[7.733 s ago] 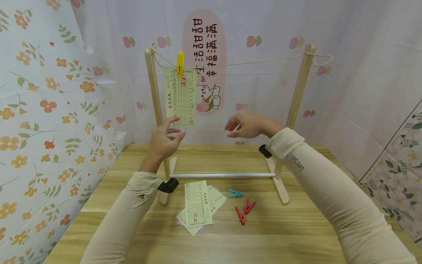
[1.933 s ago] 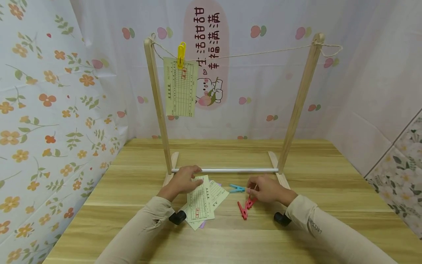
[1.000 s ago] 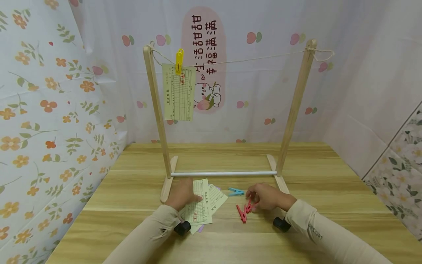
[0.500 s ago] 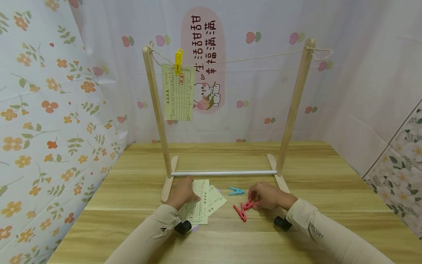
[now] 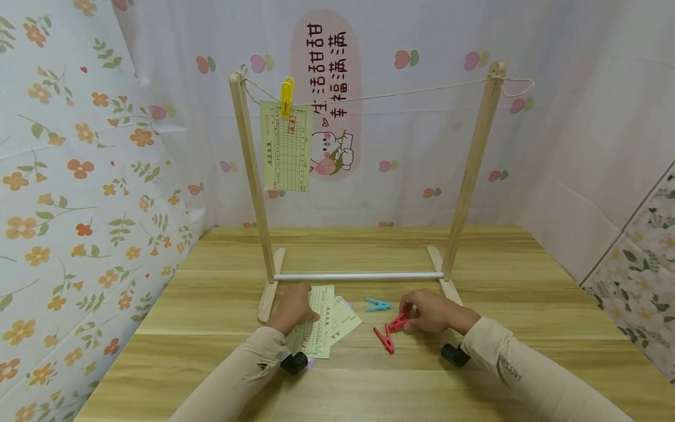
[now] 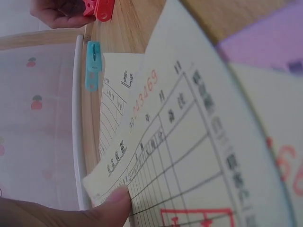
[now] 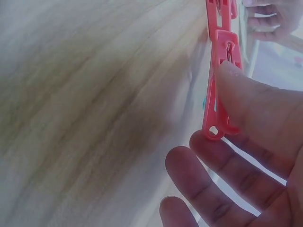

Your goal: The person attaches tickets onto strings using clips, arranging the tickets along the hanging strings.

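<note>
My left hand [image 5: 291,309] pinches the top green receipt slip [image 5: 320,319] of a small pile; in the left wrist view the thumb lies on its printed face and the paper bows upward. Its other fingers are hidden there. Beneath lie another printed slip [image 5: 345,319] and a purple sheet [image 6: 265,45]. My right hand [image 5: 432,312] pinches a red clothespin [image 7: 228,49] by its handle end, thumb on one side, forefinger at the tip. A second red clothespin [image 5: 385,340] touches its far end. Behind them sits a light-blue clothespin [image 5: 377,305].
A wooden stand with a left post [image 5: 252,193], right post [image 5: 471,176] and white crossbar [image 5: 358,276] stands behind the pile. A cord [image 5: 406,94] runs between the posts. On it, a yellow clothespin [image 5: 286,98] holds a hanging receipt slip [image 5: 286,155].
Both hands have come down from near the hanging slip to the table. The left has drawn the top slip slightly left. The right has taken hold of a red clothespin.
</note>
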Demonstrator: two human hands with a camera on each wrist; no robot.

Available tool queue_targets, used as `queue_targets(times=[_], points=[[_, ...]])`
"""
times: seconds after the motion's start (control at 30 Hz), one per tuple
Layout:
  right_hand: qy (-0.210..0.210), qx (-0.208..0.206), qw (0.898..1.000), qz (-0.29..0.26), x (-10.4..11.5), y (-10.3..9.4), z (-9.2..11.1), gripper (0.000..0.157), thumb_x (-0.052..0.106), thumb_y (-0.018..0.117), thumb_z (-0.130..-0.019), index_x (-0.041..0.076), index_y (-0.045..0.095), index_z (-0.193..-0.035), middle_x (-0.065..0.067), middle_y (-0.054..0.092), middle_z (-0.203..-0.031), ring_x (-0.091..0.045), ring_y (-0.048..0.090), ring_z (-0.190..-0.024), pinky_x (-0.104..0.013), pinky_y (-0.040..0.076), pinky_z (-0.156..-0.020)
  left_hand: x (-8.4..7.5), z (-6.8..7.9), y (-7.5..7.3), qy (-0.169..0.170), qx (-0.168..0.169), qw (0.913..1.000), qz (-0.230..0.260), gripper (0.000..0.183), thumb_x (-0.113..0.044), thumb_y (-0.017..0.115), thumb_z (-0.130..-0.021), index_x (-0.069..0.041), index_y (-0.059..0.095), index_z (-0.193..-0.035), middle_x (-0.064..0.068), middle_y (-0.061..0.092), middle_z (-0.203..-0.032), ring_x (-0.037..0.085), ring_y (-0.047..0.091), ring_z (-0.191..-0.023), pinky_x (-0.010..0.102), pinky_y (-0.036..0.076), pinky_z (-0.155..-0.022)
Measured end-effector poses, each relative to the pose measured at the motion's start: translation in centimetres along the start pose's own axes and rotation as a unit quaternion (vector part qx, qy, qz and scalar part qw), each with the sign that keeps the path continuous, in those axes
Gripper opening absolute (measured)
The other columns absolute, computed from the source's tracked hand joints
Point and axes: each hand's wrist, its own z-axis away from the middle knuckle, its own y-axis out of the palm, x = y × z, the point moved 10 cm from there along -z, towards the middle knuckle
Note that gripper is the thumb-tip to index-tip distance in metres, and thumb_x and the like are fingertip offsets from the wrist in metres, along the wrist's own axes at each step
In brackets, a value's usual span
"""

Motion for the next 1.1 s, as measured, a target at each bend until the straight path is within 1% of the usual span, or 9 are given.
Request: queue_targets(times=[0.17,0.3,0.4,0.5,0.67,0.77,0.93,1.0,1.1], points=[[-0.001,0.005,1.0,-0.019,0.2,0.4,0.1,0.015,0.013,0.077,-0.083,0.009,0.065,-0.091,0.001,0.064,-0.091,-0.004,0.049,-0.063,-0.024,0.044,-0.058,0.5,0.5,0.2,-0.006,0.0,1.0,0.004,0.068,-0.009,0.091,-0.061,0.002,0.059,-0.12,0.026,0.063,-0.111,0.036,0.061,-0.098,0.047,0.051,-0.082],[-0.005,0.005,1.0,-0.015,0.2,0.0,0.0,0.015,0.013,0.076,-0.083,0.008,0.065,-0.092,0.001,0.064,-0.091,-0.005,0.052,-0.067,-0.025,0.047,-0.061,0.7,0.3,0.1,-0.012,-0.012,0.9998,0.011,0.069,-0.008,0.092,-0.061,0.0,0.058,-0.12,0.026,0.063,-0.108,0.035,0.061,-0.094,0.046,0.051,-0.08],[-0.007,0.003,1.0,-0.009,0.1,-0.3,-0.1,0.015,0.013,0.076,-0.083,0.008,0.066,-0.093,0.002,0.064,-0.09,-0.005,0.054,-0.069,-0.026,0.048,-0.063,0.7,0.1,-0.2,-0.009,-0.025,0.9995,0.019,0.068,-0.007,0.092,-0.059,0.0,0.058,-0.117,0.026,0.06,-0.106,0.036,0.059,-0.093,0.046,0.051,-0.08],[-0.004,0.001,1.0,-0.007,0.1,-0.6,-0.1,0.015,0.014,0.076,-0.084,0.008,0.067,-0.093,0.003,0.064,-0.089,-0.006,0.055,-0.07,-0.026,0.049,-0.063,0.6,0.0,-0.5,0.004,-0.037,0.9988,0.031,0.065,-0.006,0.092,-0.058,0.0,0.058,-0.112,0.024,0.06,-0.104,0.035,0.058,-0.092,0.045,0.05,-0.079],[0.012,-0.005,1.0,-0.007,0.0,-1.1,-0.2,0.015,0.018,0.075,-0.085,0.009,0.068,-0.094,0.003,0.064,-0.089,-0.007,0.056,-0.072,-0.027,0.049,-0.063,0.4,-0.1,-1.1,0.027,-0.052,0.9971,0.049,0.052,-0.008,0.089,-0.064,-0.001,0.059,-0.107,0.017,0.065,-0.1,0.029,0.06,-0.087,0.042,0.051,-0.075],[0.019,-0.012,1.0,0.0,-0.1,-1.6,-0.2,0.016,0.021,0.074,-0.087,0.009,0.068,-0.096,0.003,0.064,-0.09,-0.007,0.056,-0.073,-0.028,0.049,-0.064,0.0,-0.1,-1.7,0.037,-0.063,0.9956,0.058,0.044,-0.008,0.086,-0.069,-0.003,0.062,-0.106,0.014,0.066,-0.101,0.028,0.061,-0.088,0.042,0.051,-0.077],[0.011,-0.04,0.999,0.009,0.2,-2.6,-0.3,0.017,0.021,0.073,-0.088,0.006,0.068,-0.097,0.003,0.064,-0.087,-0.008,0.058,-0.072,-0.027,0.05,-0.063,-1.1,0.0,-2.5,0.068,-0.071,0.9929,0.067,0.038,-0.007,0.078,-0.076,-0.004,0.065,-0.111,0.014,0.066,-0.113,0.033,0.061,-0.102,0.045,0.049,-0.086],[0.006,-0.045,0.999,-0.006,0.4,-2.8,-0.3,0.017,0.018,0.073,-0.088,0.005,0.068,-0.097,0.002,0.065,-0.087,-0.008,0.06,-0.072,-0.027,0.051,-0.064,-1.3,0.1,-2.6,0.074,-0.064,0.9927,0.072,0.037,-0.005,0.073,-0.079,-0.003,0.064,-0.114,0.016,0.065,-0.114,0.034,0.06,-0.104,0.045,0.049,-0.085],[0.001,-0.056,0.998,-0.012,0.6,-3.9,-0.4,0.017,0.016,0.072,-0.087,0.003,0.068,-0.097,0.001,0.065,-0.088,-0.009,0.062,-0.074,-0.026,0.052,-0.065,-2.0,-0.3,-2.9,0.075,-0.05,0.9913,0.096,0.041,0.001,0.063,-0.079,-0.005,0.063,-0.12,0.017,0.064,-0.116,0.032,0.062,-0.101,0.038,0.05,-0.071]])
